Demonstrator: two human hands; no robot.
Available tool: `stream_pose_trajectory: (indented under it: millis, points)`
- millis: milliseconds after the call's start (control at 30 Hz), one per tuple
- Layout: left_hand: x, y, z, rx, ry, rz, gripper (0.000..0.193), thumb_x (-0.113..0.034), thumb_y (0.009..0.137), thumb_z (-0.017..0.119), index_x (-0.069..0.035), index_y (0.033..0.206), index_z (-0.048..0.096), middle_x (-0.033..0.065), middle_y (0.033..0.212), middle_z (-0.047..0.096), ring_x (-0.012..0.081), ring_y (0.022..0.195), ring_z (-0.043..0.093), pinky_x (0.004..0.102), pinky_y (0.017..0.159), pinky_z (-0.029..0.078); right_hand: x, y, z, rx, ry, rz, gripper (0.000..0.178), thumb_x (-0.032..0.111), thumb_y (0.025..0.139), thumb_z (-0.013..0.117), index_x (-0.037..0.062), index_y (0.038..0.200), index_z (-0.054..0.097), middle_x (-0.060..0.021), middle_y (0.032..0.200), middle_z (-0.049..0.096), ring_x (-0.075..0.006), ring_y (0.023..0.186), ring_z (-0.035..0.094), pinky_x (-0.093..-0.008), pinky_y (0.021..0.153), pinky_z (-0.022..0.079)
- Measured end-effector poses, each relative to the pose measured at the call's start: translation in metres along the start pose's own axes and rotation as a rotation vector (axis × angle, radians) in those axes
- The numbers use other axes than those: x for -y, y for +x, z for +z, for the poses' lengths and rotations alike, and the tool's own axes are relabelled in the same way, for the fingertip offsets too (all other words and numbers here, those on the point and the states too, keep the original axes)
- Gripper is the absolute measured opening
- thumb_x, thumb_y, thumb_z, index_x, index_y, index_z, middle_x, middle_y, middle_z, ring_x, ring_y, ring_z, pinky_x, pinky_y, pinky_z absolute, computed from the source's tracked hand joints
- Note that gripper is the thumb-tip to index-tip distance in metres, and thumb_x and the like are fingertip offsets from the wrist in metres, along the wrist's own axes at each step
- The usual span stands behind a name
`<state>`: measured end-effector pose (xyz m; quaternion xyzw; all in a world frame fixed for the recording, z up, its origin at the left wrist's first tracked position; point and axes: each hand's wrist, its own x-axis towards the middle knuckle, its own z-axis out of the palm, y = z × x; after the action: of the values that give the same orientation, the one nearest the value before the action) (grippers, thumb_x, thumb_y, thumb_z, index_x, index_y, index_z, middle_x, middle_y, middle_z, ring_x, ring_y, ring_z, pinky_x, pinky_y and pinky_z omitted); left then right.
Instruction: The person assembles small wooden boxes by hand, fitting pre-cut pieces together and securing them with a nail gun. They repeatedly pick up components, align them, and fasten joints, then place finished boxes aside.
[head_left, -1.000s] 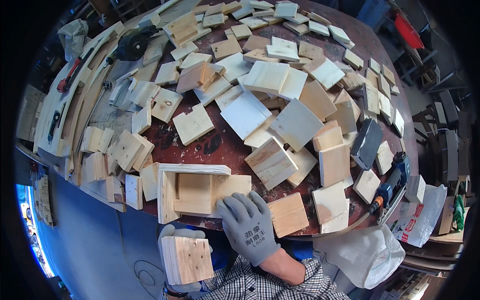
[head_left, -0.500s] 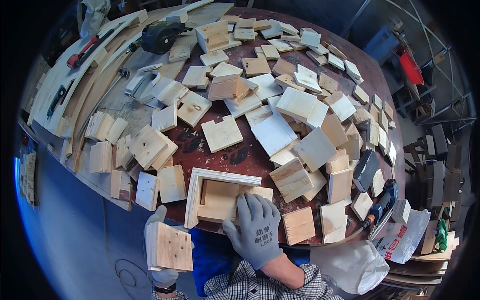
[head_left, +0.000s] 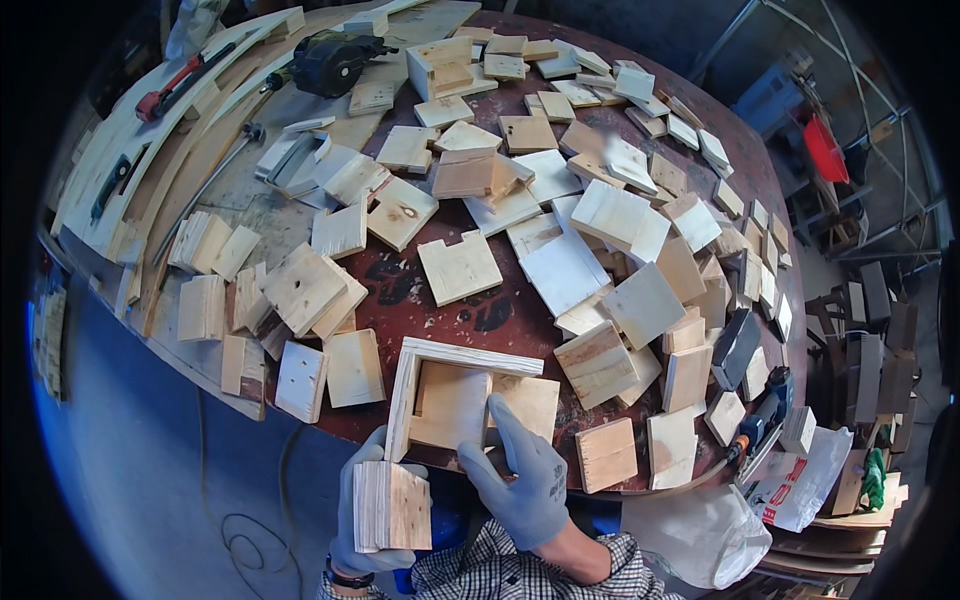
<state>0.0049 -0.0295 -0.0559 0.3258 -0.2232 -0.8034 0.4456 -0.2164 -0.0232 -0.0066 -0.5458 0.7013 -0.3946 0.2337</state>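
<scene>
My left hand (head_left: pixel 355 505), in a grey glove, grips a small stack of square wooden boards (head_left: pixel 408 510) upright at the table's near edge. Just beyond it lies a pale wooden frame (head_left: pixel 400 395), with a long side at the back and a short one on the left. Inside its corner sits a wooden block (head_left: pixel 450 400); a flat board (head_left: pixel 528 402) adjoins it on the right. My gloved right hand (head_left: pixel 525 480) is open, thumb and forefinger apart, its fingertips by the near edges of these two pieces. I cannot tell whether they touch.
Loose wooden boards (head_left: pixel 640 305) heap over the dark red table (head_left: pixel 440 320). A circular saw (head_left: pixel 330 65) and long planks (head_left: pixel 190 140) occupy the far left. At the right edge lie a blue power tool (head_left: pixel 770 405) and a white plastic bag (head_left: pixel 690 535).
My left hand has moved right with the stack, close to the frame. My right hand has drawn back slightly and turned, its thumb and forefinger now spread.
</scene>
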Motion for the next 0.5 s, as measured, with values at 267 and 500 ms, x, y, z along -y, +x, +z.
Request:
stream_pose_trajectory:
  millis: [267,500]
  points:
    - [-0.005,0.005,0.010,-0.069,0.002,-0.011,0.068,-0.048,0.108,0.056,-0.008,0.160,0.036,0.0207,0.114,0.073,0.0283,0.093,0.079,0.0416,0.081,0.069,0.003,-0.003,-0.008,0.035,0.504,0.362,0.060,0.010,0.096,0.077,-0.0066,0.149,0.054,-0.0111,0.096,0.078,-0.0110,0.083,0.073,-0.0268,0.074,0.059]
    - [0.002,-0.005,0.006,0.071,0.310,0.187,0.098,-0.050,0.088,0.082,-0.011,0.163,0.032,0.0252,0.129,0.068,0.0307,0.102,0.077,0.0449,0.086,0.068,-0.013,-0.023,-0.065,-0.095,0.336,0.367,0.056,0.007,0.094,0.078,-0.0061,0.145,0.059,-0.0140,0.100,0.078,-0.0120,0.086,0.074,-0.0267,0.076,0.059]
